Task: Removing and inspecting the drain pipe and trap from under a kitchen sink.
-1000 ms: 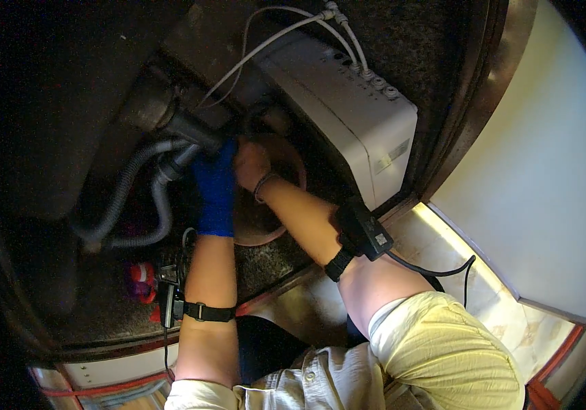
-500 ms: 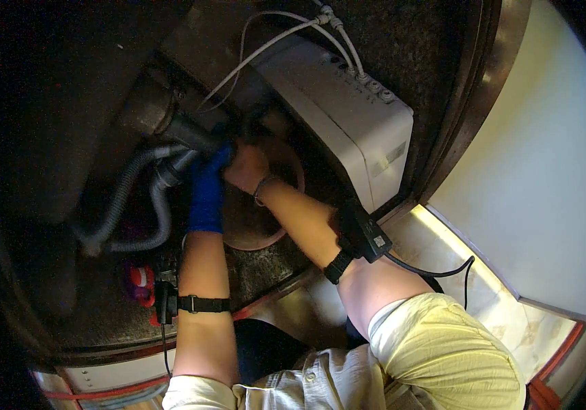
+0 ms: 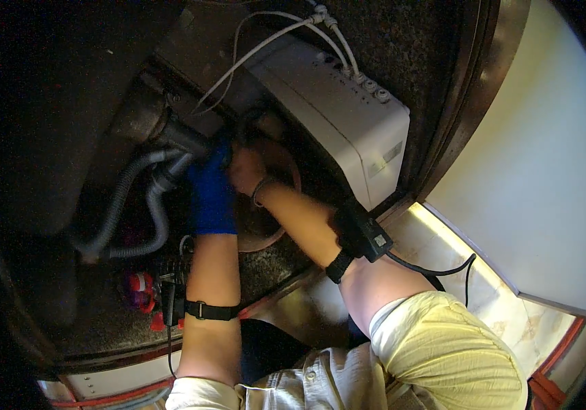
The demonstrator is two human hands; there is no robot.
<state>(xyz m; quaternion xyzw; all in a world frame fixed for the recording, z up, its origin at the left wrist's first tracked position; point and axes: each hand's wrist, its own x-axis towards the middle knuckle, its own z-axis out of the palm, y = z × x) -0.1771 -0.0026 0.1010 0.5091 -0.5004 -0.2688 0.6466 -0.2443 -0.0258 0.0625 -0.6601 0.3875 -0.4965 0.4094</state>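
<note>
Grip of both hands hidden at the pipe's end

Gloved left hand (image 3: 212, 183) and bare right hand (image 3: 246, 171) meet beside the dark drain pipe (image 3: 188, 139); whether either clamps it, I cannot tell. Below, a round basin (image 3: 267, 244) sits toward the cabinet floor's (image 3: 266, 268) front edge. Ribbed hoses (image 3: 111, 220) reach the pipe; work there looks unfinished, the remainder unclear.

A dark drain pipe (image 3: 187, 138) slants down rightward
</note>
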